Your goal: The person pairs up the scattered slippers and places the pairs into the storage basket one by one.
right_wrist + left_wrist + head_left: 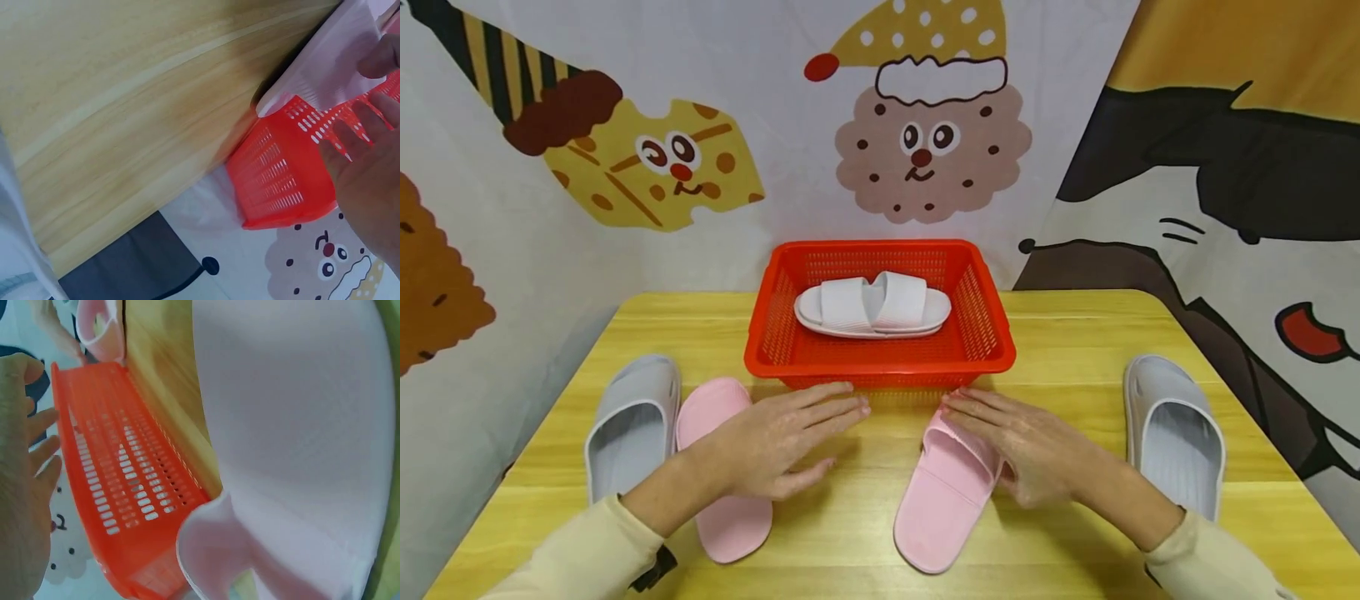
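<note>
Two pink slippers lie on the wooden table in front of a red basket (880, 369). My left hand (775, 442) hovers over the left pink slipper (735, 529), fingers stretched toward the basket and holding nothing. In the left wrist view that slipper (300, 425) fills the right side, apart from the hand (24, 481). Over the toe of the right pink slipper (936, 517) is my right hand (1030, 442), its fingers mostly straight. The right wrist view has its thumb in front of this slipper's strap (331, 75); whether it touches, I cannot tell. The hand covers part of the strap.
A pair of white slippers (846, 304) lies inside the basket at the table's back edge. One grey slipper (632, 442) is at the left, against the pink one, and another grey slipper (1180, 446) is at the right. A printed cloth (715, 50) hangs behind.
</note>
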A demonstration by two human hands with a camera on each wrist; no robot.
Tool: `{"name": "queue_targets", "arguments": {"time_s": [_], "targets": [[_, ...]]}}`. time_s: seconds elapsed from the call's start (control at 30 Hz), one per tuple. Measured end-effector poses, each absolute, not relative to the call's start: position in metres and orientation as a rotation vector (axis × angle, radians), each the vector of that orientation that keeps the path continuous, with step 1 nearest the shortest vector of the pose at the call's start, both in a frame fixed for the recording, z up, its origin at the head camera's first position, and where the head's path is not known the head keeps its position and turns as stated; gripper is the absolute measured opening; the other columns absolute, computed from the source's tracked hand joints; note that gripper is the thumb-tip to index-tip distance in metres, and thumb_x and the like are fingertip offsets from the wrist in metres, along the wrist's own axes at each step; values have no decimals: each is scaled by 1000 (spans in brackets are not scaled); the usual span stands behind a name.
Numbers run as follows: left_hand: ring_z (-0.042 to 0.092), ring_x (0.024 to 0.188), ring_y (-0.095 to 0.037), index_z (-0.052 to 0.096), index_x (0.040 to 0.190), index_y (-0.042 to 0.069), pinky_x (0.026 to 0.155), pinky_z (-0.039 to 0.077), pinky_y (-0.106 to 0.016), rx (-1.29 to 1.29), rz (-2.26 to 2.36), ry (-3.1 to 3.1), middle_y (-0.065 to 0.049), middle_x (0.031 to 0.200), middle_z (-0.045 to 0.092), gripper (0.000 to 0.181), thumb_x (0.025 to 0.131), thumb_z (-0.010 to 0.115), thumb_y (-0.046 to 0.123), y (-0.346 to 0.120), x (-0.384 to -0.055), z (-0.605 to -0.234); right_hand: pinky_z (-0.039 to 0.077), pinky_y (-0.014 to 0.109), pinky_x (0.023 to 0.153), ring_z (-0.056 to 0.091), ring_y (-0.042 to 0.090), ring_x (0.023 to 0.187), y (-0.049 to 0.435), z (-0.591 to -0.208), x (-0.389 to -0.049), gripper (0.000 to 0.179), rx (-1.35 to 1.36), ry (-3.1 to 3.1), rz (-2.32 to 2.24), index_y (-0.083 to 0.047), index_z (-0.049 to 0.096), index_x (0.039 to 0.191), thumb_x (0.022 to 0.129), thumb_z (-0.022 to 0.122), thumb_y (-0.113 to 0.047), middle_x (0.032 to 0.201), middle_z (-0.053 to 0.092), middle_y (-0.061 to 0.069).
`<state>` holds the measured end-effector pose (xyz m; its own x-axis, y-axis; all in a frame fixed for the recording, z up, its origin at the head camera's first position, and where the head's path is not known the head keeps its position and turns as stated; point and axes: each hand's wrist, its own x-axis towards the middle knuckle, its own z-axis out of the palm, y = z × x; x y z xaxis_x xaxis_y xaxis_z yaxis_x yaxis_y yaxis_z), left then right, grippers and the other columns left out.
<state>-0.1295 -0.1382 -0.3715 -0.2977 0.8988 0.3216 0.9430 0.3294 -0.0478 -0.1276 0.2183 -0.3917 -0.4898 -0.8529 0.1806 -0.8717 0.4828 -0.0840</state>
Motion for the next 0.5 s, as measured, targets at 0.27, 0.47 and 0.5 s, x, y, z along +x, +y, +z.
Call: {"name": "queue_targets", "arguments": {"time_s": [0.27, 0.47, 0.5], "targets": [[37, 123, -24, 41, 136, 7, 101, 27, -38, -1604, -131, -2466, -6, 135, 43, 55, 87, 50, 30, -150, -127, -386, 20, 46, 103, 20, 26, 132, 217, -396, -131, 102, 1534, -2680, 241, -11, 28, 143, 54, 77, -10, 147, 20, -2], [36, 121, -30, 43, 133, 6, 100, 26, -45, -1496, -76, -2613, -12, 133, 42, 62, 80, 57, 35, -168, -127, -395, 21, 47, 102, 22, 28, 131, 217, -397, -132, 104, 1534, -2687, 294, -10, 27, 143, 52, 77, -7, 147, 22, 0], [36, 121, -31, 44, 133, 7, 100, 25, -45, -1472, -69, -2644, -12, 133, 42, 63, 79, 58, 36, -171, -126, -396, 21, 47, 102, 22, 28, 131, 217, -398, -132, 104, 1535, -2688, 301, -10, 27, 143, 52, 77, -6, 147, 23, 0]]}}
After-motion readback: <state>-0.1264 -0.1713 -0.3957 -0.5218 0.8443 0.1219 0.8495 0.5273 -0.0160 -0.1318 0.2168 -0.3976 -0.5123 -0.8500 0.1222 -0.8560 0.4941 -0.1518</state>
